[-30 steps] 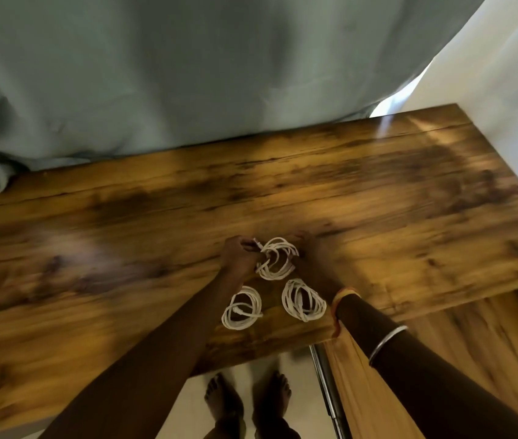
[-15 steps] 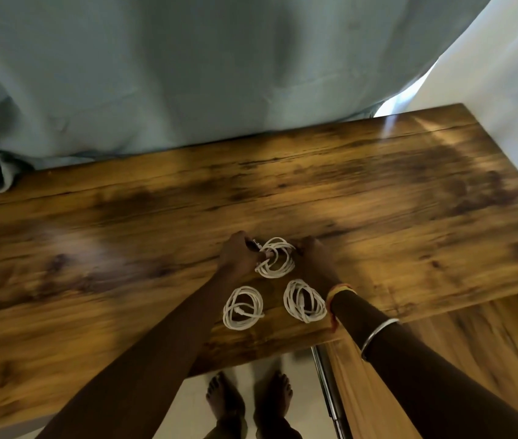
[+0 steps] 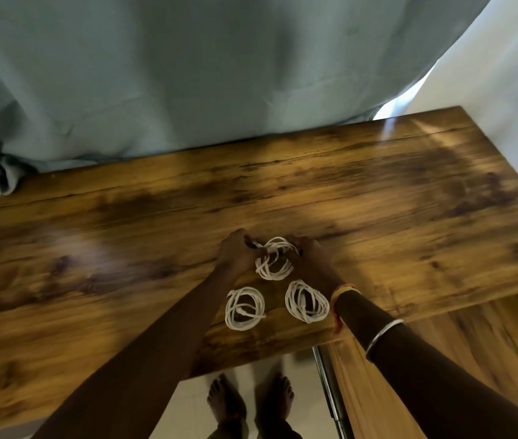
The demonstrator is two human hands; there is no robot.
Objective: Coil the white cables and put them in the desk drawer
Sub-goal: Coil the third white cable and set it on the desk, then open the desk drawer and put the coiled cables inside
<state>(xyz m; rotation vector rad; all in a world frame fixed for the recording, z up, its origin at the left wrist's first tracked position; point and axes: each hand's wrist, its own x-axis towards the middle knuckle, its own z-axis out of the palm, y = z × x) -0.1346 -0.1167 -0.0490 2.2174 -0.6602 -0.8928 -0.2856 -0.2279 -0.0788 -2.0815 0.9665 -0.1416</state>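
Third coil (image 3: pixel 274 262) gripped on desk (image 3: pixel 378 217) by left hand (image 3: pixel 235 253) and right hand (image 3: pixel 310 258), being finished. Just nearside: two finished coils (image 3: pixel 245 308). Stowing in drawer (image 3: pixel 378 375) left.

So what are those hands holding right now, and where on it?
Both hold the far coil of white cable: the left hand pinches its upper left edge, the right hand its right side. The two nearer coils lie untouched.
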